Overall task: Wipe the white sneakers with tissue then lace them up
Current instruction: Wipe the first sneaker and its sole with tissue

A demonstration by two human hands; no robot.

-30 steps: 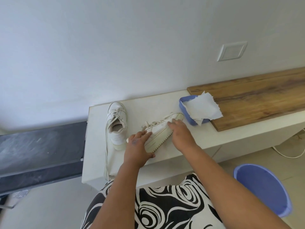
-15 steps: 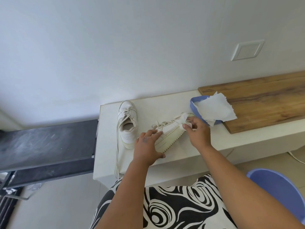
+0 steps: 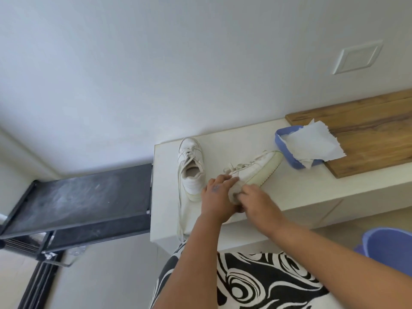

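Observation:
Two white sneakers sit on a white counter (image 3: 301, 190). One sneaker (image 3: 256, 169) lies on its side with its sole turned toward me and its toe pointing right. My left hand (image 3: 217, 197) grips its heel end. My right hand (image 3: 256, 201) presses a crumpled tissue (image 3: 234, 191) against the heel end of the side wall, fingers curled round the wad. The other sneaker (image 3: 191, 166) stands upright to the left, its long lace (image 3: 179, 210) trailing over the counter's front edge.
A blue tissue holder (image 3: 284, 150) with a sheet of white tissue (image 3: 312, 144) sticking out lies right of the sneakers, against a wooden board (image 3: 367, 134). A blue bin (image 3: 388, 246) stands on the floor at the right. A black shelf (image 3: 78, 197) stands left of the counter.
My right hand has slid with the tissue from the toe end of the tipped sneaker back to its heel end, close to my left hand. The camera has swung left.

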